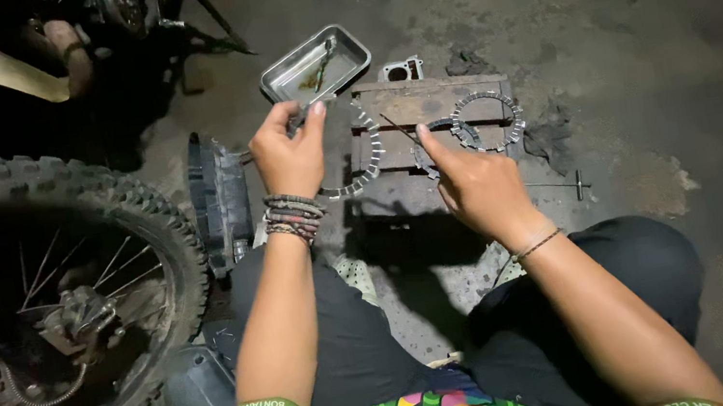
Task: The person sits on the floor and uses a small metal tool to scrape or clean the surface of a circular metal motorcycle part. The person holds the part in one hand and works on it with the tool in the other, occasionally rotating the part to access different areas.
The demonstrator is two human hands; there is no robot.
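**Toothed rings sorted on a block beside a motorcycle wheel**

At far left a knobby motorcycle wheel [38, 316] stands on the concrete floor [652, 66], its spokes and brake parts in shadow. Just right of it a dark engine cover [220, 202] leans on edge, out of the way of the work.

The left hand [289, 151] is raised above the knees, thumb and forefinger pinched shut on a thin toothed ring [362, 149] — the ring hangs down and to the right from the grip, held by its edge so the flat faces stay free. Beaded bracelets [293, 216] circle that wrist. Behind the hand sits a shallow metal tray [314, 66], near enough for small parts or oil.

A wooden block [431, 118] serves as a raised bench. On it lies a second toothed ring [487, 120], flat and apart from the first. The right hand [477, 189] holds nothing that I can see: its forefinger is stretched out, the tip on or just over the block beside that ring, the other fingers curled loosely under.

Further right a slim T-handled tool [564, 187] lies on the floor.
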